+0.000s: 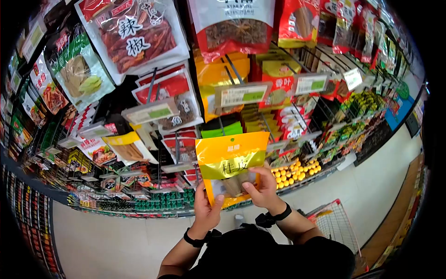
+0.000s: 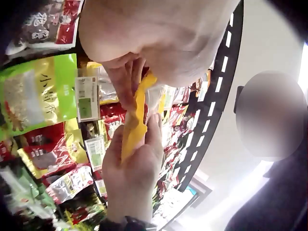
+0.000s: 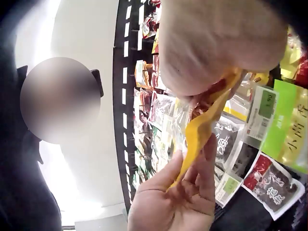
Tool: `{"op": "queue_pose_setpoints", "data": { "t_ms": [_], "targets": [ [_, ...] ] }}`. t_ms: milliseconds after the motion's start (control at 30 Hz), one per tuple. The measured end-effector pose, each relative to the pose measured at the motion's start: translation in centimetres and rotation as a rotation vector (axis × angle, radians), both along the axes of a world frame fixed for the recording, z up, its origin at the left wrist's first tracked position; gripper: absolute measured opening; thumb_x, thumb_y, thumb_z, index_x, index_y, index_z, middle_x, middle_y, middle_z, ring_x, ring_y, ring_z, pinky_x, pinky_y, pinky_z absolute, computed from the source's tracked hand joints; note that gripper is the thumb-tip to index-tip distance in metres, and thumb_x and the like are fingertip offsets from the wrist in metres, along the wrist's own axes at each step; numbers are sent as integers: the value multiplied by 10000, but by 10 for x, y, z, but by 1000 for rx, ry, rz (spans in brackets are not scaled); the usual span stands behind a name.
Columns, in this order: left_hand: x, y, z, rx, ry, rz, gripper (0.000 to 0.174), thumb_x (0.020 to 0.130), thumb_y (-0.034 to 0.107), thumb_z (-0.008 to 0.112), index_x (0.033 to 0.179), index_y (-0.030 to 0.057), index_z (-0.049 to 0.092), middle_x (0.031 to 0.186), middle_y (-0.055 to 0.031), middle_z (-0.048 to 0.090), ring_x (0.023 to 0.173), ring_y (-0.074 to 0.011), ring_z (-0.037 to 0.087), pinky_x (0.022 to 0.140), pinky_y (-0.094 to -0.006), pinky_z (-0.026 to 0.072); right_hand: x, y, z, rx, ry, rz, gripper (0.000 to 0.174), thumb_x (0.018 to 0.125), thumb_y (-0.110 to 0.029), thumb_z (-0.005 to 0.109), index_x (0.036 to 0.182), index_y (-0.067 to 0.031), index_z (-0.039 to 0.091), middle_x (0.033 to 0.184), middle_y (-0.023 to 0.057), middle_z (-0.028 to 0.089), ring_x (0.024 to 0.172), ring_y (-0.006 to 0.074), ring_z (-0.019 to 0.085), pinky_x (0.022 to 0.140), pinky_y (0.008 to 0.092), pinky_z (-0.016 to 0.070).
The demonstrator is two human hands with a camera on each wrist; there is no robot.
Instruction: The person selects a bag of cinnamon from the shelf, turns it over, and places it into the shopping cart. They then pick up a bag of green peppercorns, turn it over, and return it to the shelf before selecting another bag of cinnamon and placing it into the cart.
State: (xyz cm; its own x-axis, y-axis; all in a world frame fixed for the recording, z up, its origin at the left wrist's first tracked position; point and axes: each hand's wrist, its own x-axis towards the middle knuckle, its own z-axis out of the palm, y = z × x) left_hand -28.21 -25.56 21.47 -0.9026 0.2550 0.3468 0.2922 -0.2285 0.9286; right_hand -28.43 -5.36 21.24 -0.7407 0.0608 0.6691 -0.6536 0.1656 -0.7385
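Note:
In the head view, a yellow-and-gold packet point(image 1: 233, 158) faces up, printed with 桂皮 (cinnamon bark). Brown bark pieces show through a see-through window low on its front. My left hand point(image 1: 207, 211) grips the lower left edge, thumb on the front and fingers behind. At the lower right, my right hand point(image 1: 265, 189) holds the other edge, its thumb over the window. Both wrist views catch the packet point(image 2: 134, 132) edge-on between the two hands, with part of it hidden behind the nearer hand.
Hanging spice packets crowd the rack ahead, among them a large dried chilli bag point(image 1: 134, 37) and a star anise bag point(image 1: 232, 28). Price tags point(image 1: 241, 94) stick out on hooks. A shopping cart point(image 1: 337, 228) stands at the right. Jars point(image 1: 162, 201) line the bottom shelf.

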Motion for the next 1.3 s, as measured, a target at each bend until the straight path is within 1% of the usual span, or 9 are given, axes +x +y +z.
{"op": "queue_pose_setpoints", "data": {
  "t_ms": [200,233,333,367,633,933,1033,1167,1300],
  "targets": [
    [-41,37,15,76,79,156,672,993,78,592,1513,-17,178,1388,-184,494,1172,-218,598,991,-329,483,-44,14,32,-56,10,-61,325,884,-48,712,1187,-26,595,1159,155,542,1109,282,536,968,344,416],
    [-46,42,12,85,122,215,555,991,74,596,1467,-29,331,1342,-178,551,1143,-208,611,978,-325,485,-47,18,35,-32,22,-64,319,883,-53,714,1179,-24,599,1154,155,545,1100,281,536,960,342,417],
    [-67,44,17,-103,230,241,396,986,67,607,1354,-38,506,1240,-149,630,1100,-200,629,960,-325,489,-60,27,44,15,66,-54,303,887,-62,707,1162,-20,586,1167,149,538,1112,272,530,978,349,405],
    [-72,53,25,-19,183,295,299,969,55,623,1251,-44,602,1166,-150,679,1078,-211,649,939,-329,498,-65,28,47,24,84,-45,298,889,-64,702,1157,-20,578,1175,147,532,1122,269,527,991,353,399],
    [-89,59,40,-162,364,396,309,929,49,645,1218,-58,628,1119,-222,700,982,-279,710,876,-335,534,-87,33,55,-32,44,-103,282,880,-62,704,1140,-5,610,1144,151,587,1089,274,533,965,364,408],
    [-103,51,41,-206,382,188,523,882,83,687,1334,-111,510,1198,-209,651,1065,-237,653,928,-343,508,-91,32,71,-34,-3,-193,271,875,-51,703,1131,13,639,1140,162,567,1059,269,529,932,349,416],
    [-105,46,44,-226,415,198,529,836,83,731,1306,-87,556,1158,-256,666,1007,-327,705,874,-370,549,-86,30,73,-39,-38,-235,279,862,-43,709,1127,16,646,1151,161,561,1080,272,534,951,349,415],
    [-100,38,49,-235,504,161,557,830,104,750,1308,-99,546,1121,-283,663,984,-337,711,839,-374,568,-78,25,75,54,105,-310,285,842,-51,721,1112,17,659,1173,175,552,1112,278,538,980,363,420],
    [-101,34,48,-242,488,120,585,822,116,766,1301,-125,533,1097,-289,664,970,-356,710,834,-383,571,-71,21,80,75,39,-356,279,831,-54,731,1095,20,685,1180,166,565,1101,277,555,971,360,432]
  ]
}}
